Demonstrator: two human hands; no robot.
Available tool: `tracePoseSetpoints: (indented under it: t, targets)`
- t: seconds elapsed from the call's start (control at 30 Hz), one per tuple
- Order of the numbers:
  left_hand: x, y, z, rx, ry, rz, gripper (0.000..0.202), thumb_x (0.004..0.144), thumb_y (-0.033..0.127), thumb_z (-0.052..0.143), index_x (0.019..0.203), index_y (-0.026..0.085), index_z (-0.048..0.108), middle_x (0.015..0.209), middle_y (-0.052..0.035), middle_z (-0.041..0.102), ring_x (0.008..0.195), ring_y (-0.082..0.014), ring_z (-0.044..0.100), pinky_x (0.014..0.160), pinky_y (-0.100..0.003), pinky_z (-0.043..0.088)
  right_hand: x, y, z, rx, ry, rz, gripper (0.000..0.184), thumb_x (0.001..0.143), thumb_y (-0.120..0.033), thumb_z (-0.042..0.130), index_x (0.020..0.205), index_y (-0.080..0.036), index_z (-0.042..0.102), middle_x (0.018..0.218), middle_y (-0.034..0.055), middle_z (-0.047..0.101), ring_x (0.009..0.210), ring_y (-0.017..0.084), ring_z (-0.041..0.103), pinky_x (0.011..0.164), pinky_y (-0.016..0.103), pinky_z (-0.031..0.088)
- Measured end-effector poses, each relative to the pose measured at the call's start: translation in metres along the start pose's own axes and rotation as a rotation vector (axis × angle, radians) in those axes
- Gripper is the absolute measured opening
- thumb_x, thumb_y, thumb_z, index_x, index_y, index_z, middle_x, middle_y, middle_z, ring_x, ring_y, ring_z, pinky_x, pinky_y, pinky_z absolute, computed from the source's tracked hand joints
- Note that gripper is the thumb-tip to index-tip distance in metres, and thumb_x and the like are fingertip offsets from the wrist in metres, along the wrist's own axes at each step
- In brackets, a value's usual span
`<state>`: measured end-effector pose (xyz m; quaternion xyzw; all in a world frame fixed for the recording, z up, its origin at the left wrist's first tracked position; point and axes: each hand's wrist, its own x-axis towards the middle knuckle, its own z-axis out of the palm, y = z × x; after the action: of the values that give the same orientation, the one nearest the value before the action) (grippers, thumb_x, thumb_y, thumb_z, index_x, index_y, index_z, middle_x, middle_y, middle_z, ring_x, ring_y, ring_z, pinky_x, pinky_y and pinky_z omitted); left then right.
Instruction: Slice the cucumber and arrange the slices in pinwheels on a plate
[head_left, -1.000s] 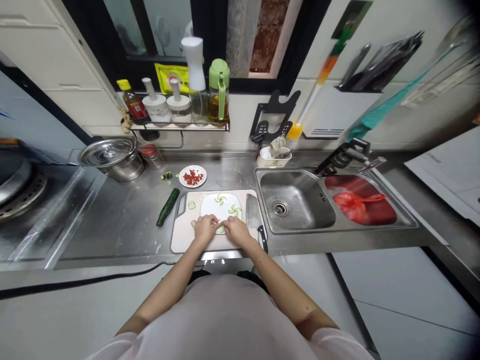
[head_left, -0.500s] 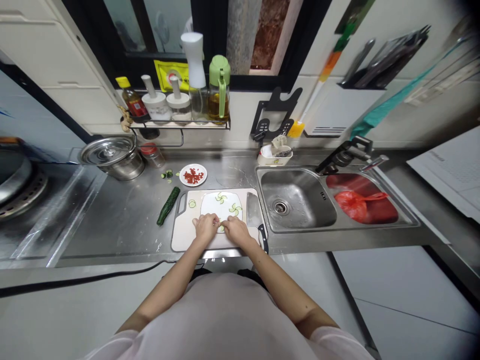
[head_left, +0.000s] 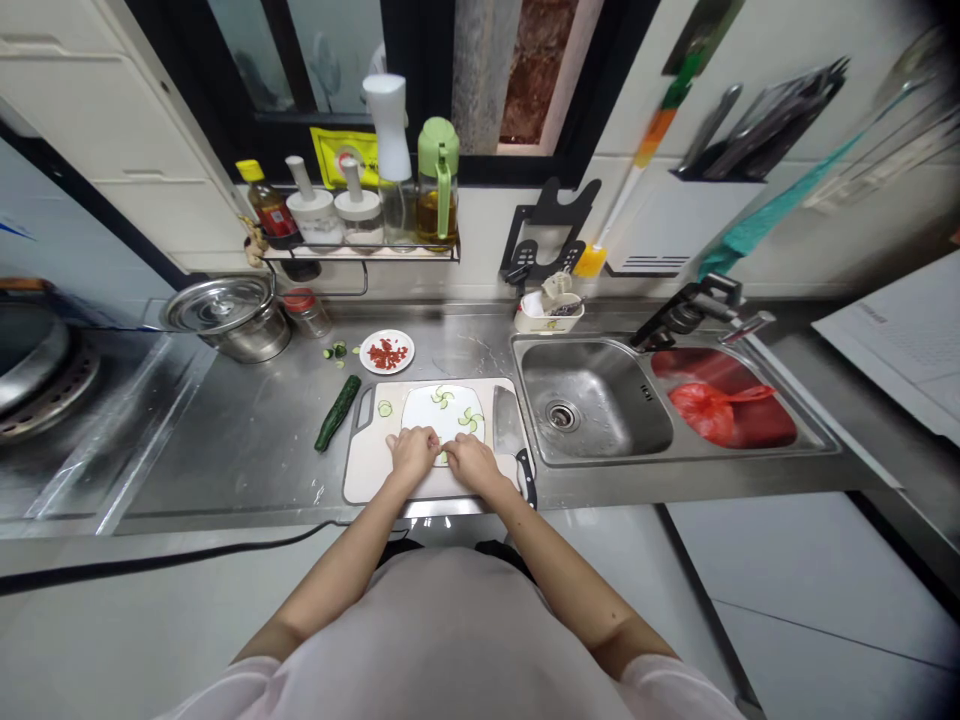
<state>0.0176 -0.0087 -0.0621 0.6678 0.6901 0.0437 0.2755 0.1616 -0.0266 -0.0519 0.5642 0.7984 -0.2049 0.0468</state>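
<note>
My left hand point(head_left: 412, 450) and my right hand point(head_left: 469, 461) meet over the near edge of a white plate point(head_left: 420, 412) that lies on a pale cutting board point(head_left: 367, 470). Both hands have their fingers pinched together around small cucumber slices point(head_left: 444, 458) between them. Two pinwheel groups of cucumber slices point(head_left: 442, 397) sit further back on the plate. One loose slice point(head_left: 385, 408) lies on the board to the left. A cleaver point(head_left: 510, 428) rests on the board's right side, its black handle toward me.
A whole cucumber point(head_left: 337, 412) lies left of the board. A small dish of red bits point(head_left: 387, 352), a lidded pot point(head_left: 225, 315), a seasoning rack point(head_left: 352, 215) and a double sink point(head_left: 600, 400) with a red bag point(head_left: 705, 410) surround it. A stove point(head_left: 37, 380) is at far left.
</note>
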Motion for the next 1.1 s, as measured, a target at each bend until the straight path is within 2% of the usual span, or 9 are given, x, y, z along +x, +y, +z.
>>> tracePoseSetpoints:
  t: [0.3, 0.57, 0.83, 1.1]
  targets:
    - [-0.002, 0.001, 0.001, -0.056, 0.01, -0.011, 0.014, 0.083, 0.028, 0.055, 0.086, 0.027, 0.069, 0.092, -0.0025, 0.073, 0.102, -0.026, 0.057, 0.088, -0.041, 0.028, -0.003, 0.005, 0.0, 0.043, 0.038, 0.021, 0.032, 0.098, -0.025, 0.035, 0.116, -0.021, 0.062, 0.109, 0.0087, 0.061, 0.103, 0.02, 0.051, 0.08, 0.027, 0.038]
    - [-0.002, -0.008, 0.001, -0.136, 0.066, -0.03, 0.018, 0.082, 0.025, 0.053, 0.091, 0.028, 0.069, 0.093, -0.001, 0.073, 0.1, -0.0247, 0.059, 0.087, -0.039, 0.028, -0.002, 0.007, 0.0, 0.065, 0.06, 0.026, 0.034, 0.097, -0.023, 0.036, 0.117, -0.022, 0.063, 0.108, 0.008, 0.063, 0.103, 0.02, 0.052, 0.079, 0.026, 0.037]
    - [0.005, -0.032, -0.018, -0.184, 0.272, -0.186, 0.023, 0.084, 0.032, 0.052, 0.1, 0.028, 0.068, 0.097, -0.0024, 0.073, 0.099, -0.025, 0.06, 0.088, -0.038, 0.03, -0.009, 0.014, -0.006, 0.113, 0.122, 0.086, 0.035, 0.096, -0.022, 0.038, 0.121, -0.021, 0.063, 0.111, 0.0077, 0.065, 0.105, 0.019, 0.054, 0.083, 0.026, 0.038]
    - [0.021, -0.066, -0.033, -0.167, 0.384, -0.314, 0.028, 0.084, 0.034, 0.054, 0.107, 0.025, 0.067, 0.096, -0.0065, 0.072, 0.101, -0.0272, 0.061, 0.092, -0.042, 0.032, -0.02, 0.028, -0.002, 0.266, 0.282, 0.115, 0.034, 0.094, -0.021, 0.042, 0.116, -0.019, 0.067, 0.11, 0.007, 0.067, 0.102, 0.019, 0.058, 0.085, 0.027, 0.042]
